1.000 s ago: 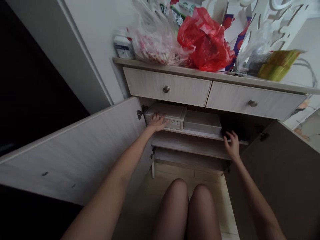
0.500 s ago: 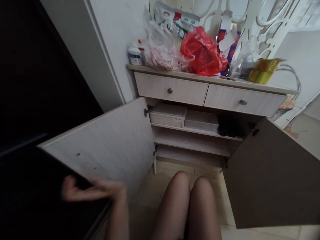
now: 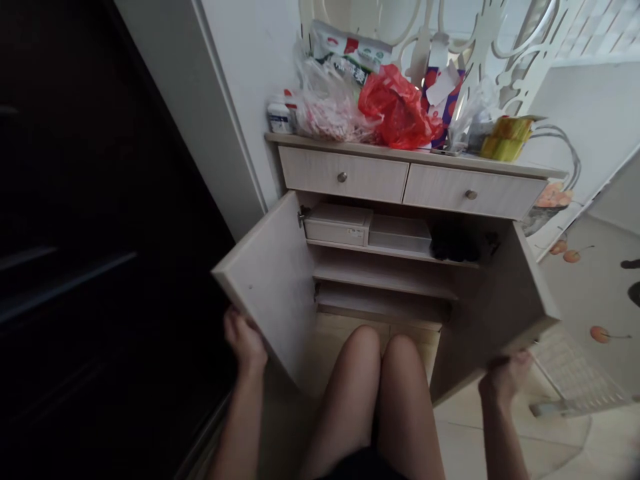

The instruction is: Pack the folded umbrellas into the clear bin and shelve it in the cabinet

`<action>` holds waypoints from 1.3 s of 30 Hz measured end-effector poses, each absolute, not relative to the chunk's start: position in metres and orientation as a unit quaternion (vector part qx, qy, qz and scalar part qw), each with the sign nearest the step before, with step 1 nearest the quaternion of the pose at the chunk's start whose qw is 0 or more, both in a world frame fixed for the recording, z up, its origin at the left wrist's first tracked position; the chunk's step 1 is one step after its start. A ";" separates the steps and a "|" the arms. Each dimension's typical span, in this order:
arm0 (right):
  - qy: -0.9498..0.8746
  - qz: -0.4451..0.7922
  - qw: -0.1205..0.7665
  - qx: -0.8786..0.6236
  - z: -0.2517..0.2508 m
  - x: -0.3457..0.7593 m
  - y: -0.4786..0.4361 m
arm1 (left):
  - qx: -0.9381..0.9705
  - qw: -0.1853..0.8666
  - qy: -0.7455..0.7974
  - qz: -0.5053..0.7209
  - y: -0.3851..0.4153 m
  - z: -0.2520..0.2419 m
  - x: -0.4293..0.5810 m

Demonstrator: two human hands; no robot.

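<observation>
My left hand (image 3: 246,340) is at the free edge of the left cabinet door (image 3: 280,280), its fingers curled around toward the outer face and partly hidden. On the other side, my right hand (image 3: 507,379) grips the free edge of the right cabinet door (image 3: 493,307), fingers bent against the outside. Both doors stand partly swung out from a pale wood-grain cabinet (image 3: 345,145). Inside, the top shelf carries a white drawer box (image 3: 330,230), a clear-fronted box (image 3: 400,235) and a dark bundle (image 3: 454,243) that I cannot make out.
My knees (image 3: 383,353) are between the doors. On the cabinet top lie a red plastic bag (image 3: 397,110), a clear bag (image 3: 330,110), a white bottle (image 3: 279,117) and a yellow package (image 3: 507,139). Two knobbed drawers (image 3: 373,177) run beneath. A dark surface (image 3: 125,267) fills the left.
Both doors have swung inward from wider positions. My left hand has come onto the left door's edge, and my right hand has entered view at the right door.
</observation>
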State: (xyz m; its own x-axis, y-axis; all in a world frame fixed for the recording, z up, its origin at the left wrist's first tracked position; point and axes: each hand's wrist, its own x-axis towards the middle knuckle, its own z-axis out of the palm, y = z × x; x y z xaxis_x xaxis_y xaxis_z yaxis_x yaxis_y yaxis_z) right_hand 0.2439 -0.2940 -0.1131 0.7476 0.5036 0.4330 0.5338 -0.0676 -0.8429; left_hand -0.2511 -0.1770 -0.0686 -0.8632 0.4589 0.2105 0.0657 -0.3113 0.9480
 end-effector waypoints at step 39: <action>-0.529 0.081 0.334 -0.776 -0.029 0.119 -0.009 | 0.662 0.210 0.580 0.425 0.018 -0.024 0.015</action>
State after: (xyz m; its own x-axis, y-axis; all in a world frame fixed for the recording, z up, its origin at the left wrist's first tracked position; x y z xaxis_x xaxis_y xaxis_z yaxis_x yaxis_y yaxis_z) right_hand 0.1189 -0.0089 -0.0293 0.4277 0.8751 0.2265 0.7664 -0.2182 -0.6042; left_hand 0.0153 0.0185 -0.0238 -0.0345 0.9469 0.3196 0.5906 -0.2387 0.7709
